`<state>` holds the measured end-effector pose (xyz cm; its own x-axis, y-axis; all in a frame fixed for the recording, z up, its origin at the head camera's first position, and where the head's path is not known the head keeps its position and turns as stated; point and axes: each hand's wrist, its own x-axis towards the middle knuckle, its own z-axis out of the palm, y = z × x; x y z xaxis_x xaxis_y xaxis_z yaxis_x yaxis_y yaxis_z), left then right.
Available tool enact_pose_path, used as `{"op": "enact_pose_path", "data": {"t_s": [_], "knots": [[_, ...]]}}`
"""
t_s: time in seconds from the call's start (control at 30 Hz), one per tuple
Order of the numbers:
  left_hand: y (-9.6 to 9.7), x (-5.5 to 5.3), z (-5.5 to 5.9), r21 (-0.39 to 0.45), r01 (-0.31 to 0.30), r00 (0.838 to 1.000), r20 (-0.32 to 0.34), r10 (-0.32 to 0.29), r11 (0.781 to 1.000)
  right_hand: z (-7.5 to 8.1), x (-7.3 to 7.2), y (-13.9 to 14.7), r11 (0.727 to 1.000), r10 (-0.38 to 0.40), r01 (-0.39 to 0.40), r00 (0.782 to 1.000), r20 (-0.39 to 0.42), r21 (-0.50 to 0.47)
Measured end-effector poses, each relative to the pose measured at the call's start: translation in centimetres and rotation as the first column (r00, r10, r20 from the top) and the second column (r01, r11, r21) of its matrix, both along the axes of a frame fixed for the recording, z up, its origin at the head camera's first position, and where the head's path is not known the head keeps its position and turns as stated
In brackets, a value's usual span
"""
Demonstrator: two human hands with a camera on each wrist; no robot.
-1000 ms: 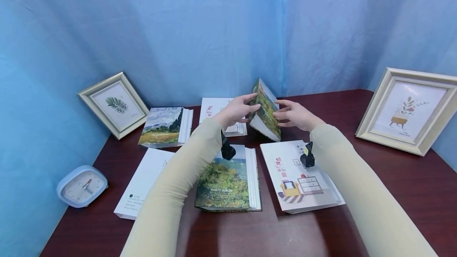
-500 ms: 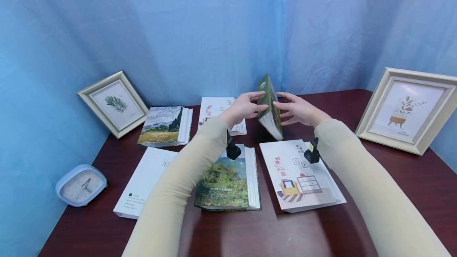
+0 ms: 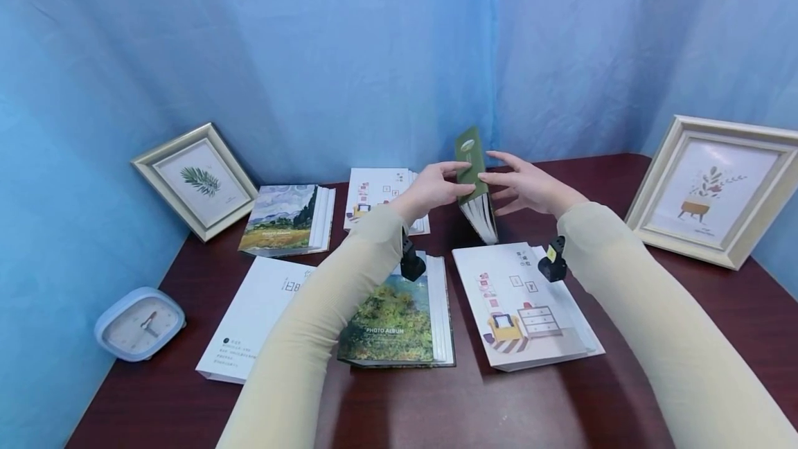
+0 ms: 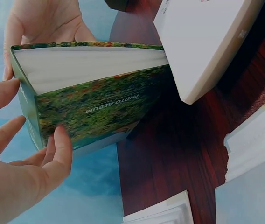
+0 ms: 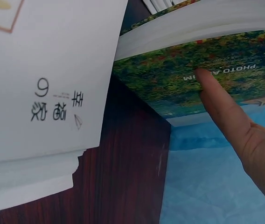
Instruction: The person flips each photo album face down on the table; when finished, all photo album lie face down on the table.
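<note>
A thick photo album (image 3: 470, 165) with a green spine and painted-landscape covers stands spine up near the back curtain, its page edges toward me. Bent fingers of my left hand (image 3: 433, 190) hold it at the spine and one cover. My right hand (image 3: 530, 189) is spread on its other side: in the right wrist view a straight finger (image 5: 221, 100) touches the cover printed PHOTO ALBUM, and other fingers stand away from it. Closest to the hands lie a small white album (image 3: 377, 194) on the left and a white album with furniture drawings (image 3: 520, 310) in front.
A landscape album (image 3: 386, 328), a white book (image 3: 240, 321) and another painted album (image 3: 280, 217) lie on the dark red table (image 3: 424, 414). Framed prints stand left (image 3: 202, 179) and right (image 3: 707, 189). A blue clock (image 3: 140, 324) sits front left; a blue curtain (image 3: 349, 54) hangs behind.
The album has turned between my hands: its painted cover faced me before, and the green spine shows now. Both hands have shifted slightly right, and the right fingers have spread wider.
</note>
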<state>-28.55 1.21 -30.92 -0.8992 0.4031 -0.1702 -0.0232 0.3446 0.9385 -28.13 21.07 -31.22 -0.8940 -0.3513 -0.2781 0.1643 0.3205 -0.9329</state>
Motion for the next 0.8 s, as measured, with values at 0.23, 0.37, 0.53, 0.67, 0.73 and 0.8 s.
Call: {"op": "enact_pose_path", "data": {"t_s": [0.23,0.37,0.53,0.67,0.73,0.8], "knots": [[0.1,-0.1,-0.8,-0.044,0.007,0.999,-0.049,-0.009,0.999,-0.3,0.0,0.5,1.0,-0.004,0.004,1.0,0.012,-0.008],[0.1,-0.1,-1.2,-0.044,0.026,0.997,-0.069,-0.029,0.999,-0.5,0.0,0.8,1.0,-0.005,0.005,1.0,0.017,-0.016],[0.2,-0.1,-1.7,-0.013,0.048,0.997,-0.064,-0.049,0.999,-0.6,0.1,1.2,1.0,0.004,-0.003,1.0,0.02,-0.018],[0.3,-0.1,-1.9,0.03,0.052,0.997,-0.06,-0.05,0.998,-0.6,0.3,1.6,0.999,0.009,-0.008,1.0,0.029,-0.04],[0.4,-0.1,-2.1,0.048,0.045,0.997,-0.062,-0.042,0.998,-0.5,0.4,1.7,0.999,0.01,-0.009,1.0,0.028,-0.046],[0.5,0.0,-2.3,0.086,0.042,0.998,-0.052,-0.038,0.995,-0.4,0.5,1.9,0.999,0.008,-0.006,1.0,0.029,-0.051]]}}
